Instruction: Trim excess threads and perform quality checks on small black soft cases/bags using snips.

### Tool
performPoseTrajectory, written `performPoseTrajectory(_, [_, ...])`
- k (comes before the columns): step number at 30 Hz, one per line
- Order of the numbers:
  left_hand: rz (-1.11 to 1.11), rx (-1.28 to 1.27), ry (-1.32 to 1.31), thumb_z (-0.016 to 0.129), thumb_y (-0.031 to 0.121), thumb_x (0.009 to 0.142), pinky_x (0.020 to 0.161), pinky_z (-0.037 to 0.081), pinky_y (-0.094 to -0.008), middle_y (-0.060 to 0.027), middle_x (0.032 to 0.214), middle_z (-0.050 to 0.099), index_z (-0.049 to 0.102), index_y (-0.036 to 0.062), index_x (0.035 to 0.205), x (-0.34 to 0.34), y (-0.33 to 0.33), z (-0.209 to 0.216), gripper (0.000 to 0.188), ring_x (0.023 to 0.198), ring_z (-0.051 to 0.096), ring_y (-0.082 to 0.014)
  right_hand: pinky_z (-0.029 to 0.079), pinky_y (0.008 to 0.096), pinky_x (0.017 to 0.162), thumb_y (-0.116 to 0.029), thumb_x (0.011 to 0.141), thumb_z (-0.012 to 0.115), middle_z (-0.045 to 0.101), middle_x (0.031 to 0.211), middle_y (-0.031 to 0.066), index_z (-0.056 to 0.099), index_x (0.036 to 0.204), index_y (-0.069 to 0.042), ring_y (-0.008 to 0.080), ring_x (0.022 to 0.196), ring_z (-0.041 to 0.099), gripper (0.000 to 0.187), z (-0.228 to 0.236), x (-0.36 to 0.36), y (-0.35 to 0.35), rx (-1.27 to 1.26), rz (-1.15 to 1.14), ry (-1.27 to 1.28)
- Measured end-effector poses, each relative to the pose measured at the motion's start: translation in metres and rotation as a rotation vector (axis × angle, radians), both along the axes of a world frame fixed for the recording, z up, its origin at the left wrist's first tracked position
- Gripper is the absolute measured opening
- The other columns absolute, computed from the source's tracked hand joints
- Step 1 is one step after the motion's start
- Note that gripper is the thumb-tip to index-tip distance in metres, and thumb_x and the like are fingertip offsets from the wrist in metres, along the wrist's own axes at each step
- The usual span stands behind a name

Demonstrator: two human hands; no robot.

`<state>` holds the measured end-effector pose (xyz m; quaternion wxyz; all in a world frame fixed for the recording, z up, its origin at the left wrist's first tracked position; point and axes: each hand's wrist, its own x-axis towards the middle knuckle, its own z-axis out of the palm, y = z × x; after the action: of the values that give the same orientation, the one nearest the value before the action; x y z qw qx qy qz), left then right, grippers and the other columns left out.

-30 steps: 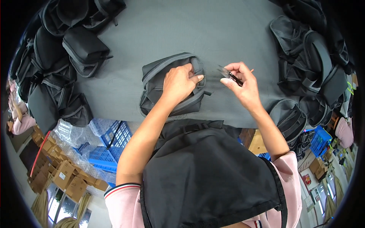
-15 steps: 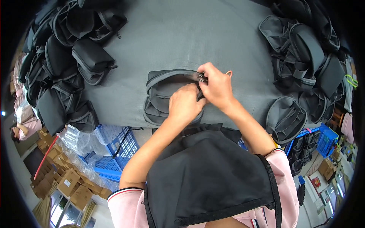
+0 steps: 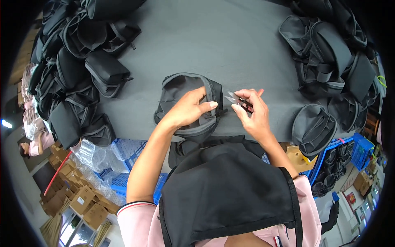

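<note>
An unzipped black fabric pouch lies on the grey table in front of me, its mouth facing up. My left hand reaches into it, with the thumb outside the palm and the fingertips partly hidden within. The fingers seem to rest against the side wall near the zipper edge; whether they pinch the fabric is hard to see. Just to the right of the pouch, my right hand is closed around small thread snips. Their two pointed blades are spread and aim left toward the pouch, apart from it.
Piles of similar black pouches fill the table's left side, and more pouches are heaped at the right. Below the table edge stand blue plastic crates, clear plastic wrap and cardboard boxes. A person is at far left.
My right hand has drawn back to the right with the snips, away from the pouch. The pouch has turned, and my left hand has opened out inside it.
</note>
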<state>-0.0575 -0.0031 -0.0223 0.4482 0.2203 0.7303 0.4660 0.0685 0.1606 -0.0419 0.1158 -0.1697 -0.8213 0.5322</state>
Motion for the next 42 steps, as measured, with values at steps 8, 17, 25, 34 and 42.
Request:
performPoseTrajectory(8, [-0.096, -0.141, -0.139, 0.068, 0.019, 0.08, 0.059, 0.037, -0.0255, 0.0007, 0.07, 0.053, 0.059, -0.0005, 0.086, -0.003, -0.005, 0.007, 0.022, 0.066, 0.044, -0.0068, 0.044, 0.0291, 0.056, -0.01, 0.07, 0.07, 0.056, 0.081, 0.0021, 0.061, 0.092, -0.007, 0.0163, 0.061, 0.054, 0.025, 0.015, -0.017, 0.004, 0.119, 0.249, 0.133])
performPoseTrajectory(17, [-0.129, -0.158, -0.154, 0.073, 0.022, 0.077, 0.054, 0.032, -0.0229, 0.0061, 0.064, 0.048, 0.058, 0.0013, 0.077, -0.004, -0.003, 0.012, 0.025, 0.062, 0.038, -0.0039, 0.043, 0.0313, 0.055, -0.01, 0.067, 0.07, 0.055, 0.075, 0.0027, 0.062, 0.086, -0.008, 0.0199, 0.059, 0.053, 0.021, 0.015, -0.017, 0.011, 0.448, 0.287, 0.321])
performPoseTrajectory(25, [-0.108, -0.183, -0.106, 0.072, 0.018, 0.078, 0.061, 0.038, -0.0219, 0.0048, 0.072, 0.055, 0.063, 0.0012, 0.087, -0.005, 0.0, 0.015, 0.021, 0.069, 0.045, -0.0036, 0.042, 0.0306, 0.051, -0.006, 0.069, 0.068, 0.056, 0.073, 0.0053, 0.063, 0.086, -0.006, 0.0204, 0.056, 0.053, 0.017, 0.019, -0.018, 0.003, 0.266, 0.182, 0.246])
performPoseTrajectory(34, [0.007, -0.08, -0.183, 0.069, 0.017, 0.081, 0.07, 0.043, -0.025, -0.0009, 0.081, 0.06, 0.059, -0.0023, 0.09, 0.0, -0.003, 0.019, 0.023, 0.077, 0.052, -0.0081, 0.043, 0.0296, 0.049, -0.004, 0.071, 0.068, 0.057, 0.074, 0.0065, 0.064, 0.087, -0.004, 0.0184, 0.055, 0.055, 0.016, 0.024, -0.013, -0.009, 0.045, 0.096, 0.202])
performPoseTrajectory(42, [0.295, 0.075, -0.225, 0.053, 0.027, 0.092, 0.076, 0.043, -0.0245, 0.001, 0.086, 0.058, 0.058, 0.0013, 0.095, 0.007, -0.005, 0.028, 0.026, 0.081, 0.05, -0.0066, 0.041, 0.024, 0.053, 0.0, 0.072, 0.068, 0.055, 0.077, 0.0058, 0.063, 0.091, -0.001, 0.0119, 0.058, 0.049, 0.02, 0.02, 0.009, -0.016, -0.121, 0.048, 0.143])
